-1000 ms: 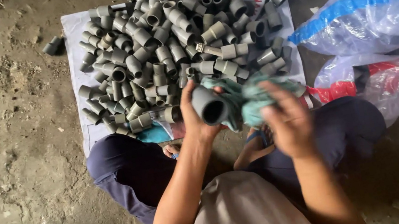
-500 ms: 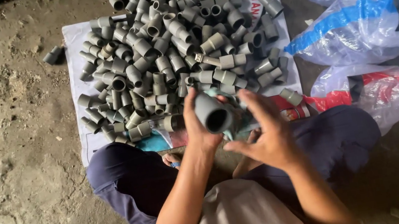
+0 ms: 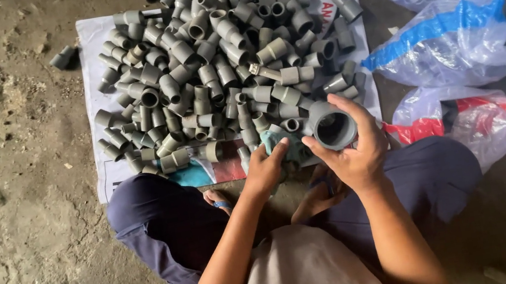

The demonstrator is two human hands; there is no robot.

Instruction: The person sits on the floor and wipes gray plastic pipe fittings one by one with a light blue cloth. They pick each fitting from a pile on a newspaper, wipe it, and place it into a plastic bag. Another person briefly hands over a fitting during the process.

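Note:
My right hand (image 3: pixel 353 149) grips a grey pipe fitting (image 3: pixel 331 126) with its open end facing up toward me. My left hand (image 3: pixel 264 169) rests low beside it, its fingers on a teal cloth (image 3: pixel 292 149) that lies bunched between both hands. Just beyond the hands a large heap of grey pipe fittings (image 3: pixel 220 65) lies on a white printed sheet (image 3: pixel 90 59) spread on the ground. I sit cross-legged in dark trousers, knees to either side.
Clear plastic bags with blue stripes (image 3: pixel 459 25) sit at the right, and a bag with red print (image 3: pixel 461 114) lies by my right knee. One loose fitting (image 3: pixel 62 57) lies off the sheet on the rough dirt floor (image 3: pixel 10 203).
The fitting passed from my left hand to my right hand and moved rightward. My left hand dropped down onto the teal cloth.

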